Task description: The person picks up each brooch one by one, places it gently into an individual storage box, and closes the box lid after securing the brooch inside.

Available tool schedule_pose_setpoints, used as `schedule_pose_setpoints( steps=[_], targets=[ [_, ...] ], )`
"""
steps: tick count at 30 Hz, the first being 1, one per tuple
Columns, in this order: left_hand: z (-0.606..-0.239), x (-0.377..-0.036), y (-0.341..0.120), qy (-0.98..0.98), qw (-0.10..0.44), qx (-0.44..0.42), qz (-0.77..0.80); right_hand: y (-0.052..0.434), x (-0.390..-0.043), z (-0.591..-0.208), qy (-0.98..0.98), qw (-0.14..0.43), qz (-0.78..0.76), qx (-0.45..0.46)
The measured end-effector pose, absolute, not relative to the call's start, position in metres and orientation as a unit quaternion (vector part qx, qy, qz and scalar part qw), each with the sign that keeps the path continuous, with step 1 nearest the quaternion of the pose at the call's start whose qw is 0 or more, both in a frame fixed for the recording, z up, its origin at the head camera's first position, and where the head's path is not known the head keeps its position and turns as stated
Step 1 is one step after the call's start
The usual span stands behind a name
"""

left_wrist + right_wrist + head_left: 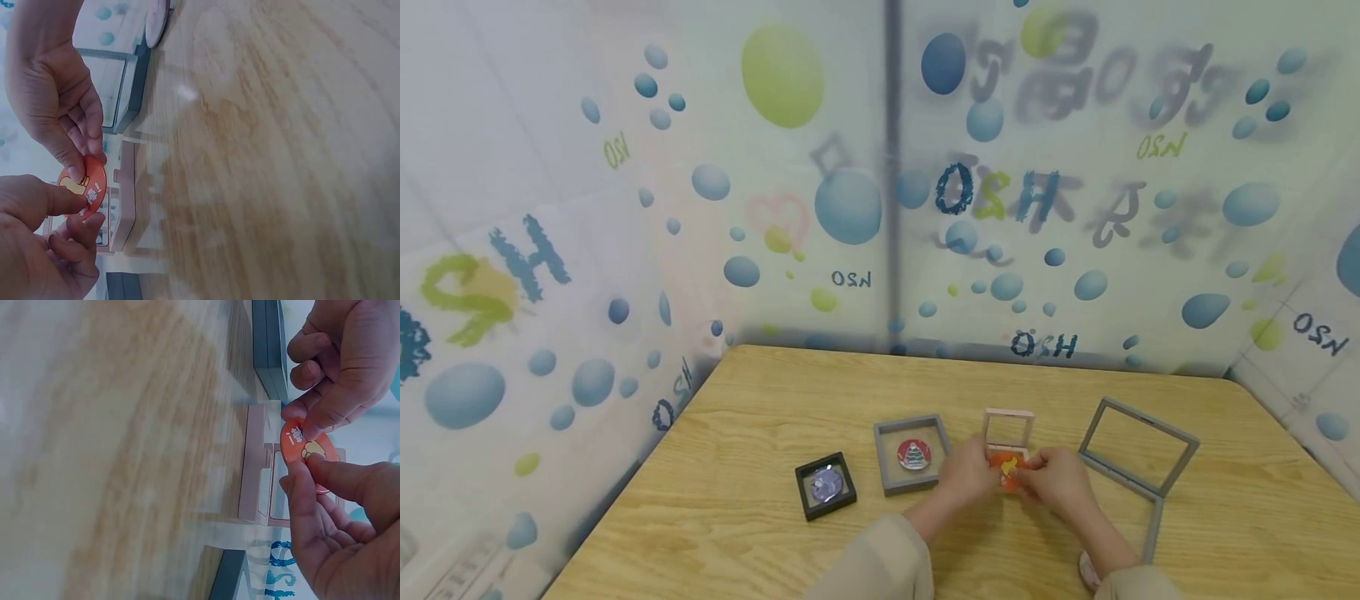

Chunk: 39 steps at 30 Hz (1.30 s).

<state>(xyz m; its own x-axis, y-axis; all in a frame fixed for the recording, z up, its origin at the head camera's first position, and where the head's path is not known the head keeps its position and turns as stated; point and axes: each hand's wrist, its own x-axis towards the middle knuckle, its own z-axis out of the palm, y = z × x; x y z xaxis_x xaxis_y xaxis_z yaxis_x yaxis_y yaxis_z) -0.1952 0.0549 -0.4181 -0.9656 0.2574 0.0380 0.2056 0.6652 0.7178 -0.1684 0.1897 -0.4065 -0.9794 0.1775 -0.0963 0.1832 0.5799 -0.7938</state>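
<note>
A round orange-red badge (1008, 469) with a yellow figure and white lettering is pinched at opposite edges by both hands. My left hand (967, 469) grips one side between thumb and fingers; my right hand (1063, 482) pinches the other. In the left wrist view the badge (94, 184) is tilted, with both thumbs on its printed face. Beside and behind it stands a small pink frame (251, 465), its lid (1009, 412) raised. In the head view, the hands and badge hide much of the pink frame's base.
Left of the hands lie a grey frame (883, 467) around a red Christmas-tree badge (913, 455) and a black frame (806, 498) with a purple badge (826, 483). An open grey frame (1180, 475) stands right, near a partly hidden round badge (1086, 572). Printed curtains (895, 250) surround the wooden table (737, 517).
</note>
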Motion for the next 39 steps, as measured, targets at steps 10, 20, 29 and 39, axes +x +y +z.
schedule_pose_setpoints(
  steps=[10, 20, 29, 39],
  targets=[
    [-0.421, -0.208, 0.063, 0.932, 0.035, 0.101, 0.346, 0.190, -0.180, -0.411, 0.893, -0.013, -0.440, 0.094],
    [-0.424, -0.214, 0.070, 0.957, 0.027, 0.098, 0.272, 0.191, -0.186, -0.419, 0.922, -0.032, -0.379, 0.074],
    [-0.426, -0.214, 0.075, 0.975, 0.002, 0.103, 0.198, 0.193, -0.185, -0.422, 0.945, -0.058, -0.318, 0.053],
    [-0.428, -0.215, 0.079, 0.982, -0.006, 0.102, 0.159, 0.191, -0.189, -0.424, 0.946, -0.055, -0.316, 0.041]
  ],
)
